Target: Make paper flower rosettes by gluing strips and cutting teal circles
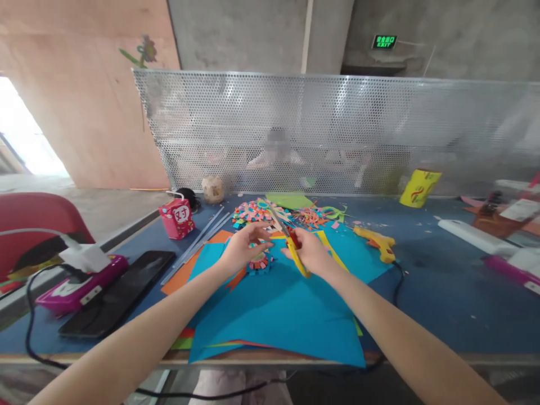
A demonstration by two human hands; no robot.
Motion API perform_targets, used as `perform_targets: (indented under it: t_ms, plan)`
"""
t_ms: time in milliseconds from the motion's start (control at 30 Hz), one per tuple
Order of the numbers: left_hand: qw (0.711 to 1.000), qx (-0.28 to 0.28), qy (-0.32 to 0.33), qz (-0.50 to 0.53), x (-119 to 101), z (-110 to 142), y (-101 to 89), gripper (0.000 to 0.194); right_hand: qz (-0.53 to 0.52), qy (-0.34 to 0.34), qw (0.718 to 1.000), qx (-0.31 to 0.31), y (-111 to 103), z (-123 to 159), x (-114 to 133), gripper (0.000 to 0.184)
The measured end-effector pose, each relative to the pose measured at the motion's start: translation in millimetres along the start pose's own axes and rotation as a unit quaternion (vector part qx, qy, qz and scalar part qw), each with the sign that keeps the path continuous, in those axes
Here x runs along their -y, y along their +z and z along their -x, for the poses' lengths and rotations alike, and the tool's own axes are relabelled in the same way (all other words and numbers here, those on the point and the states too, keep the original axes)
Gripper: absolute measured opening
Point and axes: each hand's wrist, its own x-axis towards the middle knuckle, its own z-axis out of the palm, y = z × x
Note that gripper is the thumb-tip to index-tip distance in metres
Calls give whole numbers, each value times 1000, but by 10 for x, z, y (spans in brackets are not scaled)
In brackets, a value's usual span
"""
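Note:
My right hand [313, 252] grips a pair of scissors [298, 256] with yellow handles, its blades pointing up and to the left. My left hand [247, 246] is open, with fingers curved and apart, over a small round of fringed paper [259, 263] in orange, pink and blue. Whether any finger touches that round, I cannot tell. Below both hands lies a stack of coloured paper with a large blue sheet [274, 315] on top. Just beyond the hands is a heap of fringed, multicoloured paper pieces [248, 211].
A yellow glue gun [377, 243] with a black cord lies to the right. At the left are clear sticks [198, 242], a pink drink carton [177, 217], a black phone [120, 292] and a purple power strip [82, 287]. A perforated metal screen [228, 118] borders the far edge.

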Motion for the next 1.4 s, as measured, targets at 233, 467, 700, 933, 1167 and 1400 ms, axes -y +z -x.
perform_targets:
  t_ms: [233,467,700,933,1167,1400]
  plan:
    - [915,200,65,-345,-46,5,-136,61,-38,-25,996,-79,-227,-137,-100,24]
    - [960,178,31,-216,-35,15,-39,37,-109,-43,981,-154,-450,-269,-160,29]
    - [981,72,12,-182,-105,-82,-59,19,-195,-25,949,-245,-752,-371,-268,29]
    - [968,118,40,-217,-212,-1044,323,19,-253,19,905,-342,-1135,-369,-267,11]
    - [984,69,-35,-159,36,-1820,865,47,-231,80,924,-295,-1144,-392,-389,23]
    - [983,121,-133,-28,-77,-1107,558,45,-169,19,976,-138,-786,-381,-327,32]
